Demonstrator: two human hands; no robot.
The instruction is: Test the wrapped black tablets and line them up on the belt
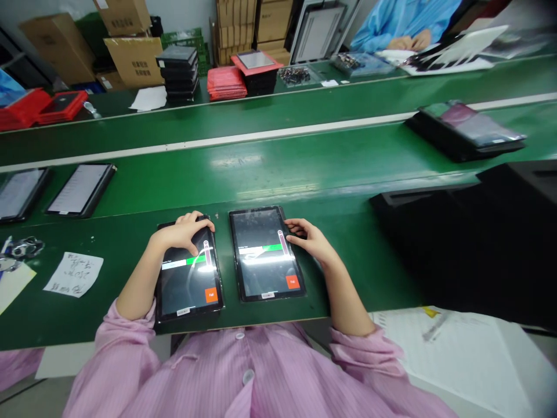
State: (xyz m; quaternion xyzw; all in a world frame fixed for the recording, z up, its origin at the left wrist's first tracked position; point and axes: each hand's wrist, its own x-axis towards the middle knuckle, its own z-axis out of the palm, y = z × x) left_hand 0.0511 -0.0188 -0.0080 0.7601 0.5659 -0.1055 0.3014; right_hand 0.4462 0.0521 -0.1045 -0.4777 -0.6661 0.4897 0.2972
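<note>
Two black tablets lie side by side on the green bench, each screen lit with a white and green bar and an orange "Fail" square. Over the upper part of the left tablet (185, 287) rests my left hand (185, 231), fingers spread across its top edge and thumb on the screen. My right hand (311, 239) is at the upper right edge of the right tablet (263, 273), its fingers apart and fingertips by the side edge. A slim pinkish slider graphic shows near the right side of each screen.
Two more tablets (78, 188) lie at the left. A handwritten note (75, 274) is near them. Black foam trays (470, 249) fill the right side. Another device stack (474, 130) sits on the belt (187, 180). Across it, a person in blue (404, 23) works beside red trays and boxes.
</note>
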